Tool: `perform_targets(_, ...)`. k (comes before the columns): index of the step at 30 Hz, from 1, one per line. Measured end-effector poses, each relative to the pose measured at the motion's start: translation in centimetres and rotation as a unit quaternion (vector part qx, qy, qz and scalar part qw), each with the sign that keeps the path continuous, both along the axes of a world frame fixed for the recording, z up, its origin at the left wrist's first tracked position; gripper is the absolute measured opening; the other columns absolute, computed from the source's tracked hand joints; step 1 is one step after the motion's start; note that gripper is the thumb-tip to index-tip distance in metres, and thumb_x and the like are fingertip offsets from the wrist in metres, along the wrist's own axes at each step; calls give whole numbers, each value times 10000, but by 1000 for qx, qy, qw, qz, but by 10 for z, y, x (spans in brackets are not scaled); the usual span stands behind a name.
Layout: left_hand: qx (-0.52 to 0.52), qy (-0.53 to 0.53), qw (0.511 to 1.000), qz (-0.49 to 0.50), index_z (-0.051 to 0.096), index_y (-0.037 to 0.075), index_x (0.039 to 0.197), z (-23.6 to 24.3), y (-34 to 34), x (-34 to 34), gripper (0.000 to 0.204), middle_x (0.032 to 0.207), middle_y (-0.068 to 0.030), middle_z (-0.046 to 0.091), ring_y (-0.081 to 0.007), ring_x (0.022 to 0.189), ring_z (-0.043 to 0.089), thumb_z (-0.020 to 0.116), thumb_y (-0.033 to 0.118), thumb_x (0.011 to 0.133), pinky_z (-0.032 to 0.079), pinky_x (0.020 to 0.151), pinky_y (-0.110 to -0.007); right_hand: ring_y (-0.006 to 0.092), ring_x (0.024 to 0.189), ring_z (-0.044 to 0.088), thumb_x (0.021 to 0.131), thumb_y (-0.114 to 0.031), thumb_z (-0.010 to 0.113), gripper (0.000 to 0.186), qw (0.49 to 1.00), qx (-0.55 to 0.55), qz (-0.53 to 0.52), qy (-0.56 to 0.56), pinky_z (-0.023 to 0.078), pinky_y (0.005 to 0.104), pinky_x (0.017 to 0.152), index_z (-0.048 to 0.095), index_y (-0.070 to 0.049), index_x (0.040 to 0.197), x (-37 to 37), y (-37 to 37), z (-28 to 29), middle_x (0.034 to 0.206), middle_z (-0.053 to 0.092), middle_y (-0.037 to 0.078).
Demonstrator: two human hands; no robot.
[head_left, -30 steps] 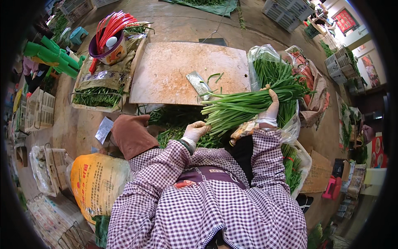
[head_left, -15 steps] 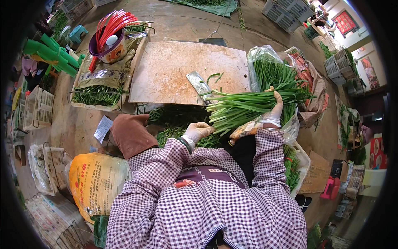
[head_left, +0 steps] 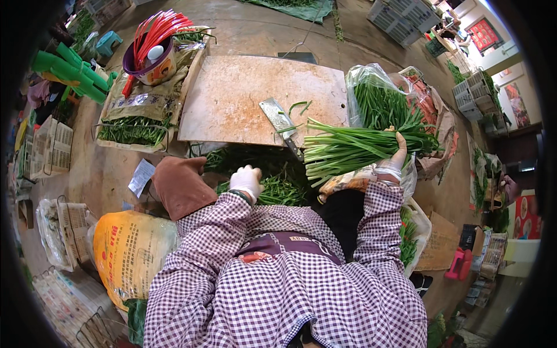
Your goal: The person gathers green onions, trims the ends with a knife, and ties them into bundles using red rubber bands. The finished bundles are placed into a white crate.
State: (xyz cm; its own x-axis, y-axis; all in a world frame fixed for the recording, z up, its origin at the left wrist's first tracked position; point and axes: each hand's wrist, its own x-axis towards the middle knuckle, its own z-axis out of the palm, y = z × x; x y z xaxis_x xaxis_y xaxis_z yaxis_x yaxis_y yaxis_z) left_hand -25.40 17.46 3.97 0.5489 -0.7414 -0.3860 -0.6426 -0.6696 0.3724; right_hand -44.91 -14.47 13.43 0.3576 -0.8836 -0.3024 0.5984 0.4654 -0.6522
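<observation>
My right hand point(head_left: 396, 158), in a pale glove, grips a bunch of garlic chives point(head_left: 342, 148) around its leafy part. The pale stem ends point left, over my lap. My left hand point(head_left: 246, 181), in a white glove, is apart from the bunch, above a heap of loose green leaves point(head_left: 281, 188). Its fingers look curled, and anything inside them is hidden. A cleaver point(head_left: 276, 116) lies on the stained board point(head_left: 232, 98), its dark handle over the near edge. Cut green bits lie beside the blade.
Behind my right hand stands a clear bag point(head_left: 371, 78) full of chives. At the far left, a purple-rimmed bucket point(head_left: 156, 66) with red ties rests on a covered crate of greens point(head_left: 133, 130). A yellow sack point(head_left: 122, 255) lies by my left elbow, with pink scissors-like plastic out of reach right.
My left hand has moved left, away from the stem ends, to above the leaf heap. The bunch in my right hand has shifted slightly right.
</observation>
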Motion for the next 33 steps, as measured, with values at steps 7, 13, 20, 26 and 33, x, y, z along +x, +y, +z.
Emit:
perform_targets(7,-405,544,701,223,634,41,1015,-16,-49,-30,260,857,-22,655,-82,742,607,729,15,775,512,695,-218,238,824,618,796,-170,627,176,997,74,9,-12,515,391,825,616,-29,901,3,0,-28,875,644,98)
perform_targets(13,-473,472,693,270,678,38,969,-22,-49,-28,133,876,-2,652,-56,763,560,633,6,847,469,731,-203,238,818,614,801,-155,619,164,997,74,-14,6,518,384,825,612,-23,899,7,2,-28,859,636,98)
perform_targets(20,-380,474,744,277,667,-11,986,-19,-52,-34,256,891,-44,672,-88,774,568,682,201,844,463,715,-231,242,813,618,800,-162,618,185,997,71,-19,12,521,390,818,620,-21,922,11,2,-33,874,645,104)
perform_targets(26,-351,618,652,263,639,9,1073,-9,-46,-32,289,901,4,658,-53,700,502,661,167,832,382,641,-173,237,847,627,825,-164,602,224,999,36,20,-20,520,397,837,621,-5,981,7,8,-28,903,656,100)
perform_targets(33,-340,587,642,357,677,81,1017,-17,-56,-48,205,858,24,672,-40,658,513,694,139,821,383,601,-182,226,843,624,829,-163,605,234,999,20,33,-15,522,388,828,618,-8,1004,12,20,-24,902,652,91)
